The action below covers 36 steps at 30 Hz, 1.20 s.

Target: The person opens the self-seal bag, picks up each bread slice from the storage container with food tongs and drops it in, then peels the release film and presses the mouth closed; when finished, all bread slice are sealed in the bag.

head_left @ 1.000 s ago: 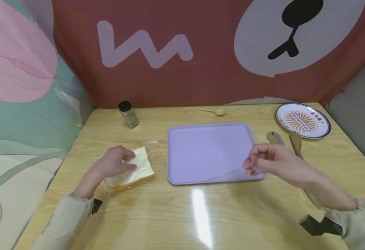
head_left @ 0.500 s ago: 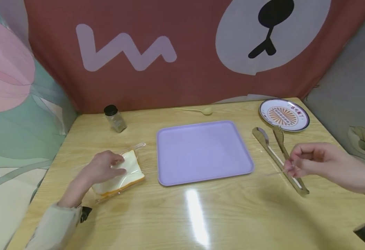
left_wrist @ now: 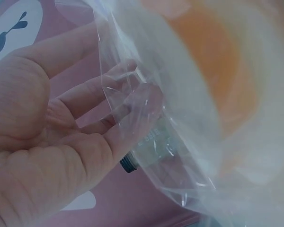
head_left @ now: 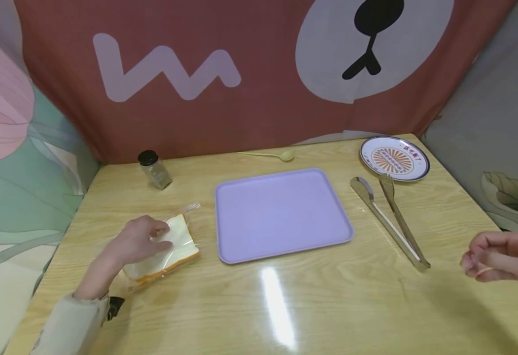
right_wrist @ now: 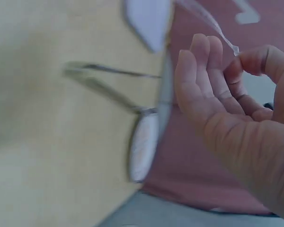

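At the left of the table a slice of bread (head_left: 176, 242) with an orange-brown crust lies in a clear plastic bag (head_left: 191, 207). My left hand (head_left: 140, 241) rests on it, thumb and fingers apart. Close up in the left wrist view, loosely bent fingers (left_wrist: 92, 97) touch the see-through bag (left_wrist: 180, 189). Far to the right, my right hand (head_left: 504, 259) is raised over the table, partly cut off by the picture's edge. Between its thumb and forefinger it pinches a thin clear plastic strip (right_wrist: 213, 21), seen best in the right wrist view.
A purple tray (head_left: 283, 217) lies mid-table. Right of it are a knife (head_left: 389, 224) and a fork (head_left: 400, 217), with a patterned plate (head_left: 394, 159) behind. A black-capped jar (head_left: 155, 170) lies at back left, a pale spoon (head_left: 281, 156) along the back edge.
My right hand has moved from over the tray's right corner to the far right, carrying the plastic strip. My left hand stays on the bread. The head view has turned slightly right.
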Each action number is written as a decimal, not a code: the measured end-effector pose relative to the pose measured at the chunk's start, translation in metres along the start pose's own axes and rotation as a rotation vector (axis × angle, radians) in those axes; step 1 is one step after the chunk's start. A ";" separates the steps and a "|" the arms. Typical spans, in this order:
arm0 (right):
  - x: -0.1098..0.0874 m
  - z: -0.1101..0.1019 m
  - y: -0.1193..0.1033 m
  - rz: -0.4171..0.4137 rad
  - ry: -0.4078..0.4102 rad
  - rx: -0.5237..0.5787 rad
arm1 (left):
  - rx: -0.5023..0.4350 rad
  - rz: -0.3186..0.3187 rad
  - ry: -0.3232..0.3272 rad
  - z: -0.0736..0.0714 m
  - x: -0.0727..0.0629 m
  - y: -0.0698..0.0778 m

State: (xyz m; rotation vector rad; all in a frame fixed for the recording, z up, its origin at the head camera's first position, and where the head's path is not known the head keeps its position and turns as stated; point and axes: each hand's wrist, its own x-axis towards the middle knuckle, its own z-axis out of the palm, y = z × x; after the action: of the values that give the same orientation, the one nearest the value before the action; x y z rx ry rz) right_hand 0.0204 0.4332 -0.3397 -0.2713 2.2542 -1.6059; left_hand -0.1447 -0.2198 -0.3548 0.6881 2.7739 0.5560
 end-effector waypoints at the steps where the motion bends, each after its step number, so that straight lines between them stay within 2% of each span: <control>1: 0.001 0.001 0.006 0.027 -0.025 0.021 | 0.002 0.000 0.001 -0.001 0.000 0.000; 5: 0.011 0.015 0.023 0.127 -0.103 0.045 | 0.019 -0.006 0.003 -0.003 0.002 0.000; 8: 0.026 0.030 0.026 0.146 -0.107 0.009 | 0.031 -0.002 0.009 -0.004 0.004 0.000; 12: 0.049 0.051 0.020 0.135 -0.044 -0.036 | 0.044 0.004 0.016 -0.005 0.007 0.002; 19: 0.086 0.077 0.002 0.200 0.125 -0.174 | 0.053 0.018 0.027 -0.006 0.010 0.006; 23: 0.101 0.084 -0.003 0.162 0.194 -0.301 | 0.055 0.026 0.031 -0.006 0.010 0.006; 30: 0.117 0.091 0.002 0.095 0.226 -0.468 | 0.047 0.000 0.031 -0.006 0.005 0.006; 36: 0.126 0.088 0.000 0.050 0.276 -0.662 | 0.021 -0.013 0.032 0.000 0.000 0.005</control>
State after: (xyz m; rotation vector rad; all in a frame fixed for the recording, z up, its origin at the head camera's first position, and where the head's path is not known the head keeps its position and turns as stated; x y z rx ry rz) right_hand -0.0605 0.3114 -0.3878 -0.1584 2.9272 -0.8618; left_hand -0.1423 -0.2154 -0.3528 0.6705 2.8154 0.5410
